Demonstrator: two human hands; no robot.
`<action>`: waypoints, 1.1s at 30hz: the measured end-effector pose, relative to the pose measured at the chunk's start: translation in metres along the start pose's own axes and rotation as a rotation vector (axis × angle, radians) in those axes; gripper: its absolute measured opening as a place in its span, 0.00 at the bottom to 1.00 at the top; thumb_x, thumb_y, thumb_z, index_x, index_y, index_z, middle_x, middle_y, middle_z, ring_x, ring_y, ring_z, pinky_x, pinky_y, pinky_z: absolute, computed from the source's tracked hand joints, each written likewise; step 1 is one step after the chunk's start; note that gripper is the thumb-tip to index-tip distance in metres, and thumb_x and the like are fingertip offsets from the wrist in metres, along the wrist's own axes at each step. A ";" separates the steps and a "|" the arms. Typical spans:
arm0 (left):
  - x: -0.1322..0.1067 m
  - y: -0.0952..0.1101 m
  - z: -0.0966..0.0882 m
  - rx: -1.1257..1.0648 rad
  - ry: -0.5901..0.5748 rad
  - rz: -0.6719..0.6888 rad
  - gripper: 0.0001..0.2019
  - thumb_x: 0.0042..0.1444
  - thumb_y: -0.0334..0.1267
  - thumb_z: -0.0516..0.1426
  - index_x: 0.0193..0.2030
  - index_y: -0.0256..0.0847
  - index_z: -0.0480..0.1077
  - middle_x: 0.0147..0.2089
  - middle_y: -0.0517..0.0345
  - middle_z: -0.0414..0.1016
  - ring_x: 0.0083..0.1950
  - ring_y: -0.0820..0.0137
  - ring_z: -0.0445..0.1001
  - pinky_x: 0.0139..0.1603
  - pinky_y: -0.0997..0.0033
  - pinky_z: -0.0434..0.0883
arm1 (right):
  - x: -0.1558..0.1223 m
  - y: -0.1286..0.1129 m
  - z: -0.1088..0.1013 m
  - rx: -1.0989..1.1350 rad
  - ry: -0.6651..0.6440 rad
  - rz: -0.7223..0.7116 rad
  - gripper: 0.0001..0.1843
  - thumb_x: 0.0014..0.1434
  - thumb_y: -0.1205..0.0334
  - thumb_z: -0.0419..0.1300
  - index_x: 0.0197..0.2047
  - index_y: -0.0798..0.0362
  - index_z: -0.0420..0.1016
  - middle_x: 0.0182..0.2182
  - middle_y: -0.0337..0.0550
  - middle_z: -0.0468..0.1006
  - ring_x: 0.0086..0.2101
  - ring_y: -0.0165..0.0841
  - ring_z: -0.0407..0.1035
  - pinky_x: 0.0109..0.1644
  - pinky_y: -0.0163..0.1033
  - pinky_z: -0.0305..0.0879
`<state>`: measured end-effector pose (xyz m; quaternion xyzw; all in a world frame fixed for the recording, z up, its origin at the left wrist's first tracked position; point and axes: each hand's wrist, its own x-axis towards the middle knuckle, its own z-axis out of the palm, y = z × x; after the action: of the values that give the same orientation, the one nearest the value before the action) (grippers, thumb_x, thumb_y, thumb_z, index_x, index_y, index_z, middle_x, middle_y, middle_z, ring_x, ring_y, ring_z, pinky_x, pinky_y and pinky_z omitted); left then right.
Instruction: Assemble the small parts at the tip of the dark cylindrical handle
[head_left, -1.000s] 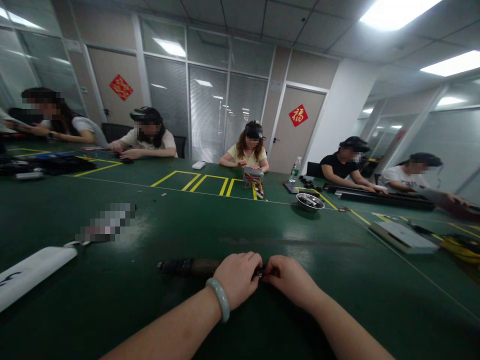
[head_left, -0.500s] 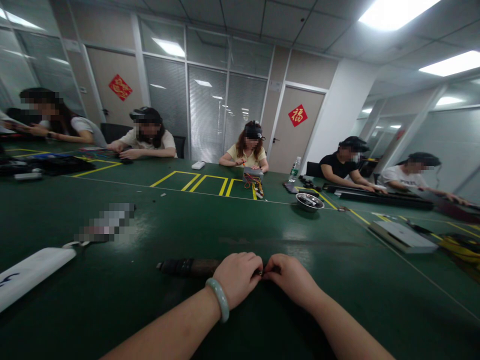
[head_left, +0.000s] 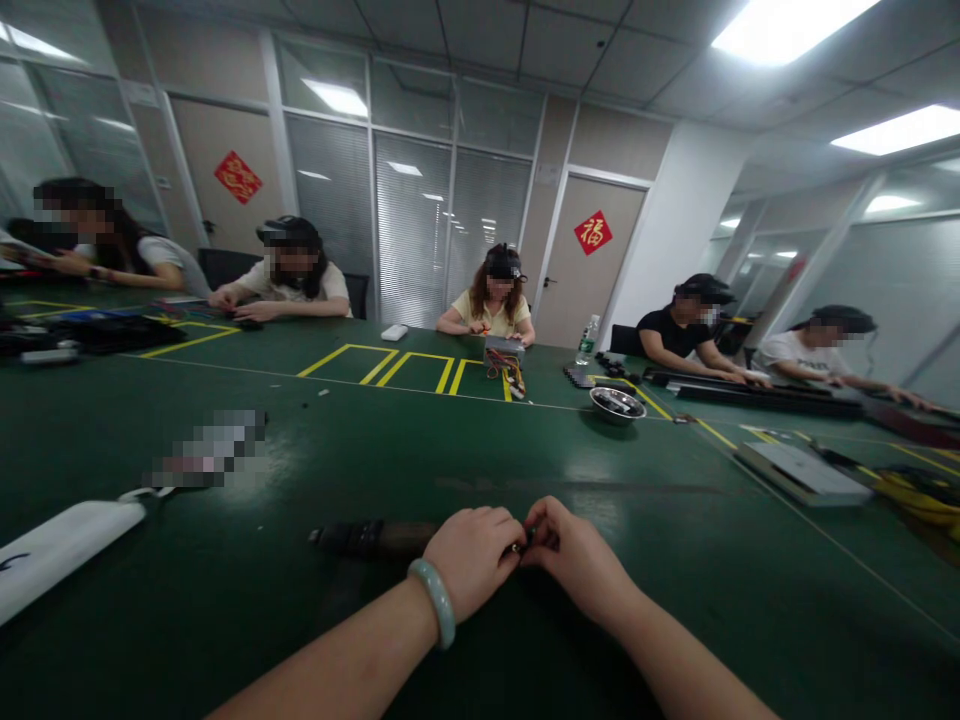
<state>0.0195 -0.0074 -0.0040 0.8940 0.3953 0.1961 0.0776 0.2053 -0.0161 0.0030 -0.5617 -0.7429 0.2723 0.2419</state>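
Green table (head_left: 375, 440), yellow tape lines (head_left: 390, 365), steel bowl (head_left: 616, 403), water bottle (head_left: 589, 340), white pouch (head_left: 60, 545), dark rod (head_left: 367, 537)

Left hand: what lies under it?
A dark rod on the table runs under the left hand; only its left stretch shows. Its other end, where the right hand closes in, is mostly covered.

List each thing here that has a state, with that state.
left hand, closed around the dark rod.
right hand, fingertips pinched at the rod's end.
dark rod, lying flat on the green table.
metal bowl, upright on the table.
water bottle, upright.
door, shut.
blinds, lowered.
ceiling light, on.
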 end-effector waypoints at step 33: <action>0.000 0.003 -0.006 -0.016 -0.021 -0.081 0.05 0.57 0.38 0.55 0.40 0.45 0.68 0.40 0.61 0.72 0.42 0.66 0.70 0.41 0.65 0.65 | -0.002 0.000 -0.010 -0.174 -0.039 -0.016 0.06 0.56 0.62 0.58 0.34 0.49 0.77 0.29 0.36 0.79 0.29 0.29 0.71 0.32 0.31 0.58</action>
<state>0.0192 -0.0099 0.0020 0.8787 0.4287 0.1866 0.0965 0.2126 -0.0169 0.0099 -0.5690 -0.7730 0.2156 0.1795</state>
